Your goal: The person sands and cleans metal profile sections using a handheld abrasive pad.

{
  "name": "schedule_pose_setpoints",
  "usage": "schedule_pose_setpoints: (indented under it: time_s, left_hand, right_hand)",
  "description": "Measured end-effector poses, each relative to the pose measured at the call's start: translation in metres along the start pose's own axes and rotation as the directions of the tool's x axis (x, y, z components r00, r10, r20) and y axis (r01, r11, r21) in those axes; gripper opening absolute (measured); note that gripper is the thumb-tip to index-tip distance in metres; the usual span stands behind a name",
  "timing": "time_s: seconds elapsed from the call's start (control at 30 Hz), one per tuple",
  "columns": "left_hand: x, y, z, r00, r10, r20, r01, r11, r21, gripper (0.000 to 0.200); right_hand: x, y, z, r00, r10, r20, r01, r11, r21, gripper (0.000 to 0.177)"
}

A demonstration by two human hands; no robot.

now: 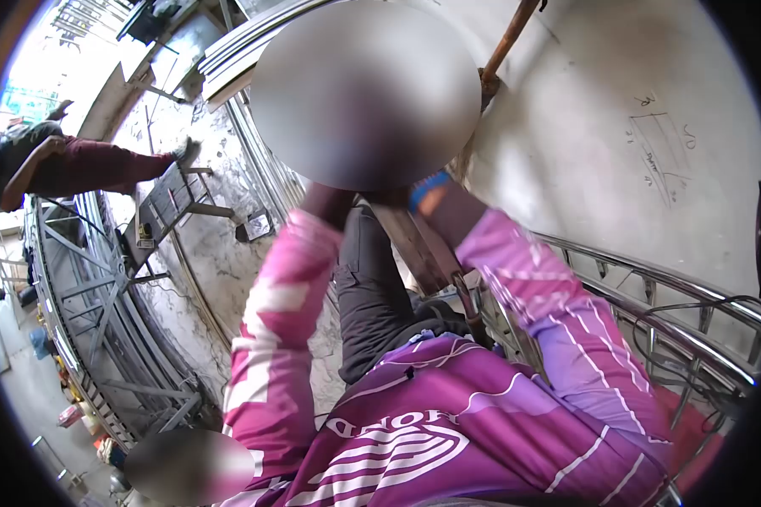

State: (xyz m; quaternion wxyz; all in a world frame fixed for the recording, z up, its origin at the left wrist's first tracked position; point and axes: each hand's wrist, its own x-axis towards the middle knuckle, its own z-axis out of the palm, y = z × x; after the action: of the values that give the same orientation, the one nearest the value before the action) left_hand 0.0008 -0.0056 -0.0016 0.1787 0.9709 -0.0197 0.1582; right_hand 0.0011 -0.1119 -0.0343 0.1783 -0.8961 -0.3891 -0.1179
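- L hand & R hand: both raised to far-centre, hidden under a blurred patch. Can't tell how far open either is, or if it has hold of anything.
- L sleeve [279, 313] & R sleeve [550, 313], pink w/ white stripes, run up from the near jersey [448, 431]. Blue wristband [427, 190] on the R wrist, at the patch edge.
- Handle [509, 38]: wooden, tilted, far right of centre, against the wall [609, 101]. Its lower end has a dark bit and sits just right of the patch, near the R wrist. Touching or apart: can't tell.
- Strap [457, 275]: brown, runs from below the wristband down to the jersey, beside the R sleeve.
- Black trousers [372, 287] show between the sleeves.
- Steel railing [651, 296] on the right, w/ a dark cable over it.
- Far left: a co-worker's maroon sleeve [101, 165], their gloved hand [186, 152] at a metal frame [165, 211].
- Step, as a judgement: looks like an overhead reach toward the handle's lower end, prob. w/ the R hand nearest.
- Next move calls for: a sure grip low on the handle, keeping clear of the strap and railing.
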Motion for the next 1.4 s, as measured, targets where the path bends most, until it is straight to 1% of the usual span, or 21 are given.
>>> schedule_pose_setpoints:
  time_s: [0.13,0.17,0.23,0.33,0.37,0.5,0.53,0.57,0.63,0.7,0.77,0.83,0.9,1.0,1.07,1.13,1.17,1.2,1.27,1.3,1.4]
  left_hand:
    - [0.063,-0.050,-0.001,0.983,-0.150,0.101,0.145,0.988,0.055,0.088]
    - [0.066,-0.049,-0.003,0.974,-0.194,0.119,0.184,0.979,0.088,0.088]
    - [0.055,-0.039,-0.005,0.981,-0.170,0.093,0.155,0.977,0.145,0.085]
    - [0.014,-0.002,-0.005,0.981,-0.106,0.161,0.089,0.990,0.111,0.078]
    - [-0.005,0.013,-0.001,0.986,-0.070,0.151,0.059,0.995,0.075,0.076]
    - [-0.070,0.081,-0.008,0.984,0.013,0.176,-0.002,0.998,-0.063,0.072]
    - [-0.061,0.106,-0.025,0.842,-0.158,0.516,0.074,0.981,0.181,0.072]
    - [-0.065,0.100,-0.019,0.837,-0.159,0.523,0.077,0.982,0.175,0.072]
    - [-0.073,0.074,-0.008,0.990,0.032,0.135,-0.019,0.996,-0.092,0.072]
    - [-0.049,0.047,-0.006,0.992,0.022,0.124,-0.011,0.996,-0.088,0.072]
    - [-0.014,0.010,-0.005,0.996,-0.010,0.089,0.016,0.998,-0.061,0.075]
    - [0.025,-0.028,0.001,0.991,-0.101,0.092,0.100,0.995,0.013,0.079]
    - [0.058,-0.055,0.004,0.980,-0.162,0.117,0.147,0.981,0.128,0.081]
    - [0.060,-0.046,0.001,0.971,-0.204,0.126,0.186,0.972,0.143,0.076]
    - [0.040,-0.026,-0.002,0.975,-0.175,0.137,0.155,0.977,0.144,0.072]
    - [0.000,-0.002,0.006,0.994,-0.055,0.093,0.042,0.990,0.134,0.070]
    - [-0.020,0.022,0.003,0.996,-0.035,0.088,0.025,0.994,0.109,0.069]
    - [-0.040,0.042,0.005,0.998,-0.007,0.066,0.001,0.996,0.093,0.069]
    - [-0.068,0.065,0.007,0.998,-0.007,0.056,0.005,0.999,0.033,0.067]
    - [-0.075,0.070,0.010,1.000,0.001,0.026,-0.002,0.999,0.039,0.074]
    - [-0.085,0.080,0.017,0.998,0.030,-0.062,-0.027,0.998,0.056,0.108]
  right_hand:
    - [0.090,0.012,0.032,0.995,0.050,0.090,-0.045,0.998,-0.052,0.074]
    - [0.085,0.012,0.033,0.999,0.011,-0.042,-0.014,0.997,-0.080,0.074]
    - [0.080,0.010,0.022,0.990,0.014,0.142,-0.002,0.996,-0.085,0.079]
    - [0.023,-0.002,-0.025,0.991,-0.098,0.091,0.111,0.984,-0.143,0.082]
    - [0.000,-0.004,-0.043,0.948,-0.034,0.316,0.033,0.999,0.007,0.082]
    - [-0.086,-0.016,-0.082,0.935,0.065,0.348,-0.067,0.998,-0.007,0.085]
    - [-0.086,-0.019,-0.090,0.932,0.069,0.356,-0.071,0.997,-0.008,0.085]
    - [-0.084,-0.022,-0.098,0.922,0.079,0.380,-0.079,0.997,-0.015,0.085]
    - [-0.077,-0.023,-0.092,0.908,0.090,0.408,-0.090,0.996,-0.020,0.085]
    - [-0.053,-0.015,-0.067,0.943,0.052,0.330,-0.074,0.996,0.055,0.085]
    - [-0.014,-0.003,-0.020,0.999,-0.030,0.031,0.027,0.997,0.076,0.078]
    - [0.041,-0.002,-0.016,0.969,0.066,0.239,-0.065,0.998,-0.009,0.077]
    - [0.082,0.001,-0.002,0.959,0.128,0.254,-0.121,0.992,-0.046,0.079]
    - [0.083,0.005,0.008,0.930,0.191,0.314,-0.212,0.977,0.035,0.076]
    - [0.055,0.000,-0.002,0.990,0.001,0.138,0.018,0.990,-0.140,0.074]
    - [0.006,-0.002,-0.028,0.995,-0.040,0.094,0.049,0.994,-0.099,0.073]
    - [-0.016,-0.002,-0.051,0.964,-0.021,0.266,-0.013,0.992,0.127,0.074]
    - [-0.044,-0.004,-0.060,0.983,-0.135,0.123,0.138,0.990,-0.015,0.075]
    - [-0.090,-0.013,-0.063,0.968,-0.032,0.247,0.042,0.999,-0.034,0.075]
    - [-0.101,-0.014,-0.061,0.931,0.085,0.354,-0.066,0.996,-0.065,0.076]
    - [-0.085,-0.009,-0.059,0.950,0.038,0.310,-0.030,0.999,-0.029,0.079]
